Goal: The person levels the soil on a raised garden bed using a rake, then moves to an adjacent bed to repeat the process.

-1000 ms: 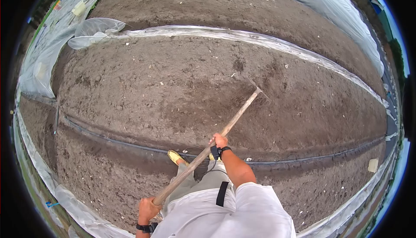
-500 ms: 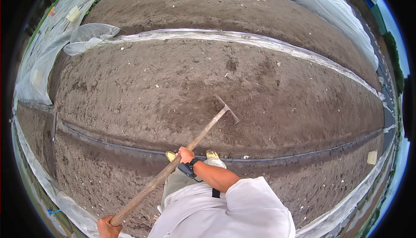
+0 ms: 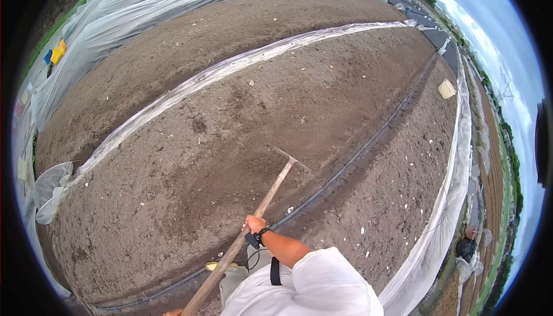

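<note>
A long-handled rake [image 3: 272, 192] slants across the lower middle of the head view, its wooden shaft running up to a narrow metal crossbar head [image 3: 292, 160]. That head rests on the brown soil bed [image 3: 173, 189]; any teeth are too small to make out. Partway along the shaft, my right hand [image 3: 254, 223] is closed around the wood, with a dark band and small device at the wrist. My left hand [image 3: 173, 313] is mostly cut off by the bottom edge, its visible fingers at the shaft's rear part.
A dark hose [image 3: 368, 144] runs along the furrow beside my shoe [image 3: 219, 266]. White plastic sheeting [image 3: 230, 64] lies along the bed's far side. A cream container [image 3: 446, 89] sits on soil at the right. More sheeting [image 3: 426, 252] borders the right side.
The view has swung to the right, showing more sky and the right-hand border. My hands stay on the rake, whose head now appears lower in view. My left hand has slipped mostly out of frame.
</note>
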Available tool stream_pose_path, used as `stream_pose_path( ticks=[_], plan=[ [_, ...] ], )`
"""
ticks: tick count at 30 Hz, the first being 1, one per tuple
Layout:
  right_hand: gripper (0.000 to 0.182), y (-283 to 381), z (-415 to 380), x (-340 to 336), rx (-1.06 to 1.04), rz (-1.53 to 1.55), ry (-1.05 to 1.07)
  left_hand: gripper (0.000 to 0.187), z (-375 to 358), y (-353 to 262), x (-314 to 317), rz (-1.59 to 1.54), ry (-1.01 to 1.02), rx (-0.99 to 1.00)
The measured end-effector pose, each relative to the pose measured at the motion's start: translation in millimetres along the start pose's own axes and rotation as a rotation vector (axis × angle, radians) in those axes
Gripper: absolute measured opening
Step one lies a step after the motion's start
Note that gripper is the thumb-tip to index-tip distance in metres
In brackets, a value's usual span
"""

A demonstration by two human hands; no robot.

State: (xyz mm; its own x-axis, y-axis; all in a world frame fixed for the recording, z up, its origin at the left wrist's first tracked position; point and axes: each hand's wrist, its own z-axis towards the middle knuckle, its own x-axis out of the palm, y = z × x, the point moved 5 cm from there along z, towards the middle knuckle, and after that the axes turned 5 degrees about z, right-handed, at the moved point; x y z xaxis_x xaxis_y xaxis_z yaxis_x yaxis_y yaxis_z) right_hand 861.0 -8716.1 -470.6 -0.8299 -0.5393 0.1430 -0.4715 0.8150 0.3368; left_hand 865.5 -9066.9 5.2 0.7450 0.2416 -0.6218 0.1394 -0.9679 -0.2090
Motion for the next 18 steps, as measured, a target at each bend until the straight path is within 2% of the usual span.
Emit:
stream_pose_path(
  ticks=[1, 2, 3, 4, 5, 7, 8, 11, 13, 14, 16, 17, 18],
  plan=[
    [0.021, 41, -1, -30, -0.122, 0.069, -0.102, 0.031, 26, -17, 16, 0.051, -0.047, 0.113],
    [0.017, 80, -33, -58, -0.121, 0.228, -0.197, 0.031, 45, -31, 30, 0.106, -0.085, 0.23],
    [0.016, 98, -1, -96, -0.112, 0.173, -0.18, 0.031, 54, -55, 36, 0.23, -0.123, 0.348],
    [0.016, 107, 39, -145, -0.078, 0.065, -0.311, 0.031, 57, -83, 37, 0.346, -0.166, 0.465],
    [0.015, 126, 15, -163, -0.141, 0.058, -0.335, 0.031, 54, -106, 30, 0.36, -0.157, 0.491],
    [0.012, 132, -25, -178, -0.087, 0.212, -0.338, 0.032, 42, -141, 13, 0.168, 0.059, 0.378],
    [0.012, 128, -29, -181, -0.091, 0.222, -0.342, 0.033, 32, -153, 2, 0.17, 0.04, 0.378],
    [0.014, 72, -22, -179, -0.036, 0.311, -0.311, 0.034, 38, -110, -2, 0.222, 0.021, 0.361],
    [0.012, 24, 4, -136, -0.124, -0.038, -0.019, 0.028, 55, -51, -7, 0.34, -0.18, 0.411],
    [0.012, -12, 10, -103, -0.063, -0.101, 0.037, 0.028, 45, -12, -18, 0.34, -0.209, 0.321],
    [0.003, -85, -20, -17, 0.124, 0.371, 0.109, 0.027, -5, 13, -73, 0.377, -0.294, 0.153],
    [0.011, -117, -59, 34, 0.276, 0.539, 0.273, 0.025, -37, 33, -95, 0.402, -0.413, 0.124],
    [0.016, -136, -101, 93, 0.409, 0.367, 0.054, 0.022, -71, 60, -111, 0.437, -0.5, 0.096]
  ],
)
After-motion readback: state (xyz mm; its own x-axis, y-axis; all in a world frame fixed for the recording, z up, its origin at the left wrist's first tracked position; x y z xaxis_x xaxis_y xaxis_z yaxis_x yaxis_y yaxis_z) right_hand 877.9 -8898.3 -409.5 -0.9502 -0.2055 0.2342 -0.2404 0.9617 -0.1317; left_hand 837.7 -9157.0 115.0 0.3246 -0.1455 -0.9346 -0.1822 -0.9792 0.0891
